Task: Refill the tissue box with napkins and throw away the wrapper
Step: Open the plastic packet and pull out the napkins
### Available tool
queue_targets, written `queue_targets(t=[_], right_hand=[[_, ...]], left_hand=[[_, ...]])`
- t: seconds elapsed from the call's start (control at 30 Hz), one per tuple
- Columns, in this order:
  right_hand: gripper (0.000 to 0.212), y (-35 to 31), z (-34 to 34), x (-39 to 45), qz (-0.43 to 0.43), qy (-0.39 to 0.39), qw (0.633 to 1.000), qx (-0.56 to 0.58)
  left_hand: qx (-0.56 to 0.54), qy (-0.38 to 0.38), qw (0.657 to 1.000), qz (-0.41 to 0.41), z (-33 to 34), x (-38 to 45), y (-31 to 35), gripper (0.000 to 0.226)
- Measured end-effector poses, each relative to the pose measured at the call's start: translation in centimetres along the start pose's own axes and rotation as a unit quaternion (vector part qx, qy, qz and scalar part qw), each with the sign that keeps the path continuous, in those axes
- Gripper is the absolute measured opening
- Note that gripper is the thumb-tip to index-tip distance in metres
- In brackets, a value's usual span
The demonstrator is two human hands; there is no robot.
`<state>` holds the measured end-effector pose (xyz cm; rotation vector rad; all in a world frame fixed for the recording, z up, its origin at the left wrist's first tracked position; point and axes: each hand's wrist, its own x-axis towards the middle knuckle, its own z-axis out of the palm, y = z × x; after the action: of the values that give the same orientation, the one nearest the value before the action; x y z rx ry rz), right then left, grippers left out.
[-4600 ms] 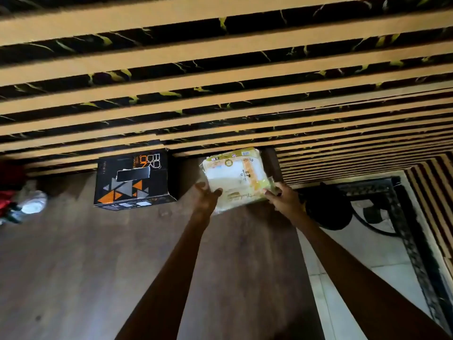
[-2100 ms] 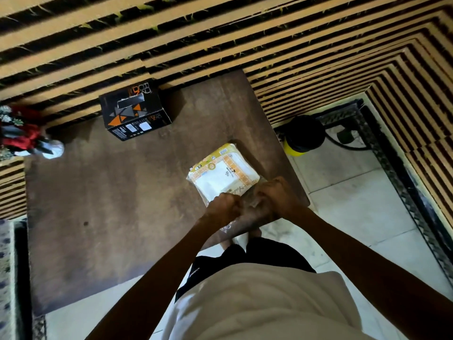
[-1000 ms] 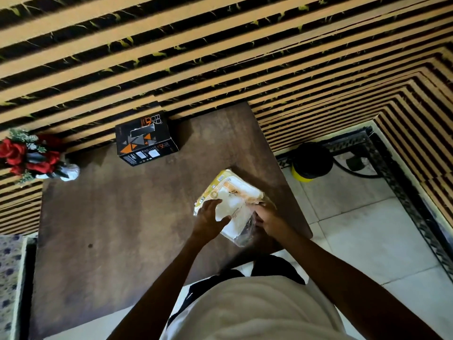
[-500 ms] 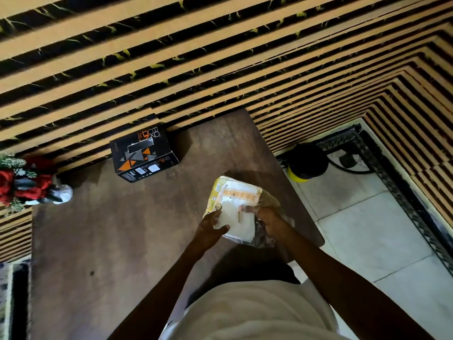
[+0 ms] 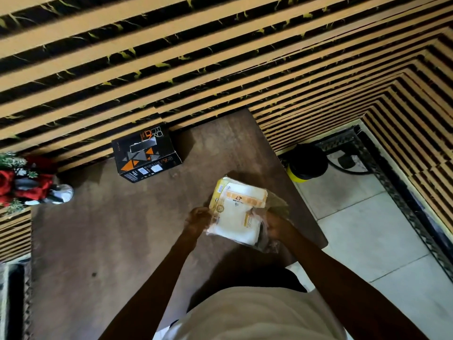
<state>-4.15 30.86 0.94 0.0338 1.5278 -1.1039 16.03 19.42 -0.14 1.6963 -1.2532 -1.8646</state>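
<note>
Red flower bunch in silver vase [image 5: 36,190] far left; black-and-orange cardboard tissue box [image 5: 144,154] by slatted wall; left hand [image 5: 198,220] and right hand [image 5: 278,224] grasp white napkin pack in clear yellow-printed wrapper [image 5: 239,214] over brown wooden table [image 5: 98,241]; black-yellow bin [image 5: 306,164] on floor.

Napkin pack [image 5: 239,212], gripped both sides: white w/ yellow edge + orange band, clear wrapper. Tissue box [image 5: 144,153], up-left of grip: black w/ orange & grey triangles, orange lettering. Table [image 5: 98,241] under grip: dark brown. Wall [image 5: 220,57] beyond: tan/black stripes. Flowers [image 5: 14,182] far left: red. Bin [image 5: 307,163], up-right: black, yellow base. Floor [image 5: 367,236], right: pale tiles.
</note>
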Motion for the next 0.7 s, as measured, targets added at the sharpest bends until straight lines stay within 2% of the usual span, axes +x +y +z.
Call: queue_targets(t=[0.03, 0.1, 0.2, 0.27, 0.37, 0.47, 0.53, 0.63, 0.7], right_hand=[[0.034, -0.5, 0.1, -0.4, 0.028, 0.05, 0.998, -0.03], [0.035, -2.1, 0.7, -0.6, 0.098, 0.022, 0.993, -0.065], [0.054, -0.1, -2.5, 1.8, 0.084, -0.08, 0.989, -0.095], [0.045, -0.6, -3.9, 1.2, 0.065, -0.105, 0.985, -0.118], [0.014, -2.0, -3.7, -1.5, 0.052, -0.08, 0.99, -0.101], [0.008, -2.7, -2.8, -1.4, 0.034, -0.127, 0.99, -0.06], [0.023, -3.0, -2.0, -0.6, 0.014, -0.134, 0.99, -0.044], [0.035, -3.7, -3.2, -0.2, -0.044, -0.076, 0.989, -0.121], [0.04, -4.2, -5.0, 0.3, -0.07, -0.054, 0.988, -0.125]], left_hand=[[0.033, 0.034, 0.999, 0.021, 0.0, 0.3, -0.2, 0.017], [0.096, 0.058, 0.993, 0.042, 0.1, 0.5, 0.0, 0.011], [0.042, -0.033, 0.998, -0.017, 0.1, 0.0, 0.9, 0.026], [-0.031, -0.076, 0.996, -0.04, -0.2, 0.0, 0.7, 0.034], [-0.068, -0.073, 0.994, -0.047, -0.1, -0.3, 0.6, 0.035], [-0.055, -0.017, 0.997, -0.06, 1.0, -1.0, 0.8, 0.034], [-0.048, 0.037, 0.997, -0.046, 1.2, -1.1, 1.0, 0.03], [-0.086, 0.082, 0.993, -0.021, 0.3, -0.9, 0.4, 0.025], [-0.098, 0.111, 0.989, -0.015, -0.7, -0.6, -0.4, 0.024]])
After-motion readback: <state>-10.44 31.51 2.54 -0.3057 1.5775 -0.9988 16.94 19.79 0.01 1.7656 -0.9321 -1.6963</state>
